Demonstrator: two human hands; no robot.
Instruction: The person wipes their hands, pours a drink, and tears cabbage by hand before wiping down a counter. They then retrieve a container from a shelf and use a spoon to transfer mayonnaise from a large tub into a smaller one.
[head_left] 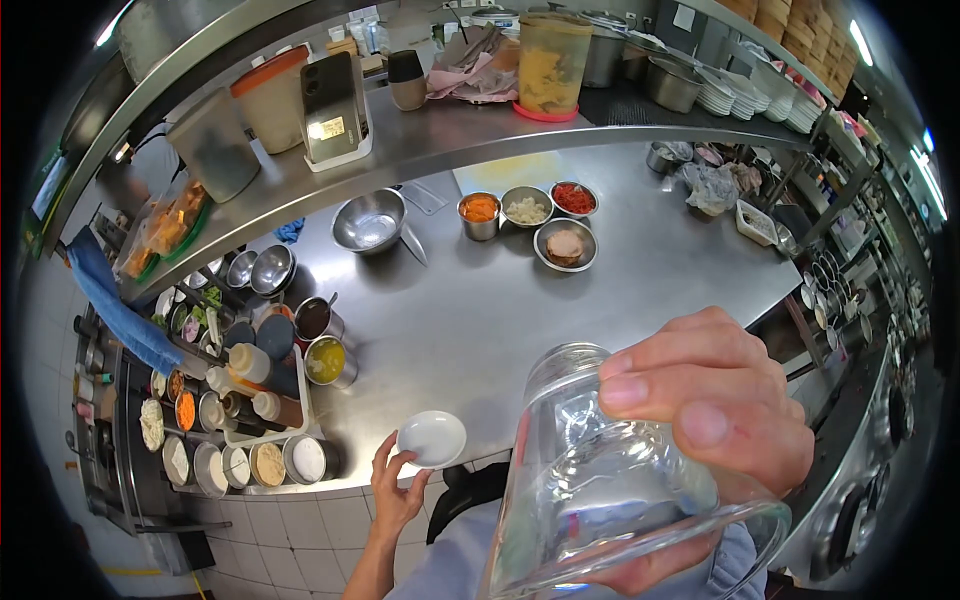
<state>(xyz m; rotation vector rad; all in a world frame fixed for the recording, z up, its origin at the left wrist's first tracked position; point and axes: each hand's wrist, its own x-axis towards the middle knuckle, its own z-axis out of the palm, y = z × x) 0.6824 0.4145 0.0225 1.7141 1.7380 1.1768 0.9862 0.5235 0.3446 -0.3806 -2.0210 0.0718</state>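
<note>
Looking down from the head camera, the right hand (pixel 715 405) grips a clear glass jar (pixel 620 480), tilted, close to the lens. Its fingers (pixel 665 385) wrap over the jar's upper side and the thumb presses from below, so the jar sits clamped between them, its mouth pointing up and left and its wide base low at the right. Clear liquid appears to sit inside, though the glass makes that hard to tell.

Left of the jar and lower on the steel surface (pixel 480 310), the left hand (pixel 395 490) pinches a small white dish (pixel 431 439) at its near rim; the fingers (pixel 383 455) curl under the edge on the dish's left, the thumb on its underside nearer the body. The dish lies at the surface's front edge and looks empty.

Beyond the left fingers, further left, stands a tray of squeeze bottles (pixel 255 395) with round tins of powders and sauces around it. Well beyond both hands, a steel bowl (pixel 368 220) and four small tins (pixel 528 215) of chopped toppings sit toward the back. Above them a shelf (pixel 420 145) carries a phone (pixel 333 105) and a yellow-filled tub (pixel 552 62).
</note>
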